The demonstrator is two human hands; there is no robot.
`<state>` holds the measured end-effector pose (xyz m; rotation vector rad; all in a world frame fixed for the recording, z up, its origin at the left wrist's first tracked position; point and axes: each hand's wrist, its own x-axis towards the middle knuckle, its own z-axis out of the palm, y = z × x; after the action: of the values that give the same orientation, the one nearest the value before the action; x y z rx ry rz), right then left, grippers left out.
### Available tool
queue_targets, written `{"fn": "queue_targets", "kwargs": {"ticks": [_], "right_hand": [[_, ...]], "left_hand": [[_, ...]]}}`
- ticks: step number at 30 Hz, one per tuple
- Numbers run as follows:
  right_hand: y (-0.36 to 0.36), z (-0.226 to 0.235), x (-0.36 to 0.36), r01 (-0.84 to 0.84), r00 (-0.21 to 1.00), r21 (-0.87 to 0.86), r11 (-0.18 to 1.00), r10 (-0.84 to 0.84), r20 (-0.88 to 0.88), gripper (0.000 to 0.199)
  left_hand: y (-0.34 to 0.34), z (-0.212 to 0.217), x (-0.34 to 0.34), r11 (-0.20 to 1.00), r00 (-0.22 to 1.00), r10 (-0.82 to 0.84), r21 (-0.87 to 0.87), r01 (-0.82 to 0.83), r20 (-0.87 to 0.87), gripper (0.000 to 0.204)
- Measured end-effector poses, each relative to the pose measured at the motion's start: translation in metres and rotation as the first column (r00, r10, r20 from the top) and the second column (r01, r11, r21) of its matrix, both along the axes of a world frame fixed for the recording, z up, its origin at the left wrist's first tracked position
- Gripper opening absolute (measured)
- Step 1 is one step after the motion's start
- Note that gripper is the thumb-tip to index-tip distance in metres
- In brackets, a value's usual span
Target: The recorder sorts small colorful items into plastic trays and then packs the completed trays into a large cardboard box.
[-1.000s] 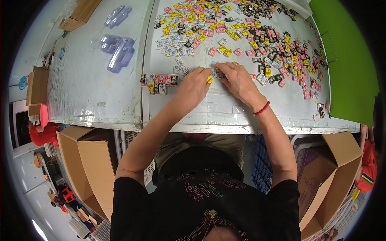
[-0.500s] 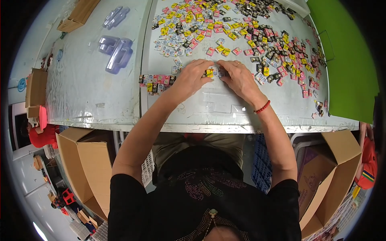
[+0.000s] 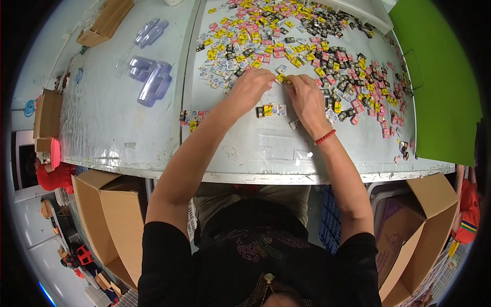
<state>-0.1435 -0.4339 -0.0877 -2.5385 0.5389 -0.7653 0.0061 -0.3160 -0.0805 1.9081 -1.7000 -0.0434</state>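
Left hand [image 3: 251, 88] and right hand [image 3: 306, 97] pinch yellow tile [image 3: 281, 79].

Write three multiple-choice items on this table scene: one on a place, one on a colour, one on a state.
1. Where is the green board?
A. At the table's right side
B. At the table's left side
C. Under the table

2. What colour is the wrist band on the right hand?
A. Blue
B. Red
C. White

3. How do the hands stand?
A. Both flat and apart at the table's near edge
B. Left hand and right hand brought together, fingertips pinching a small yellow piece
C. One hand hanging below the table

Answers:
1. A, the board lies along the right edge of the table.
2. B, a red beaded band circles the right wrist.
3. B, both hands' fingertips meet on the yellow piece at the near edge of the scattered pieces.
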Motion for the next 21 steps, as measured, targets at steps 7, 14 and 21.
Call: {"fn": "queue_targets", "kwargs": {"ticks": [7, 14, 21], "right_hand": [[-0.015, -0.002, -0.004, -0.006, 1.0, -0.126, 0.992, 0.005, -0.012, 0.024], [-0.022, 0.002, 0.003, -0.057, 0.992, -0.167, 0.984, 0.037, -0.124, 0.02], [-0.01, 0.012, -0.046, -0.183, 0.974, -0.06, 0.981, 0.172, -0.144, 0.017]], "left_hand": [[0.008, 0.009, -0.008, 0.996, 0.996, 0.079, 0.047, -0.081, 0.041, 0.022], [0.017, 0.033, -0.011, 0.998, 0.995, 0.055, 0.037, -0.058, 0.081, 0.023], [0.09, 0.036, -0.064, 0.95, 0.979, 0.179, 0.242, -0.199, 0.102, 0.013]]}}
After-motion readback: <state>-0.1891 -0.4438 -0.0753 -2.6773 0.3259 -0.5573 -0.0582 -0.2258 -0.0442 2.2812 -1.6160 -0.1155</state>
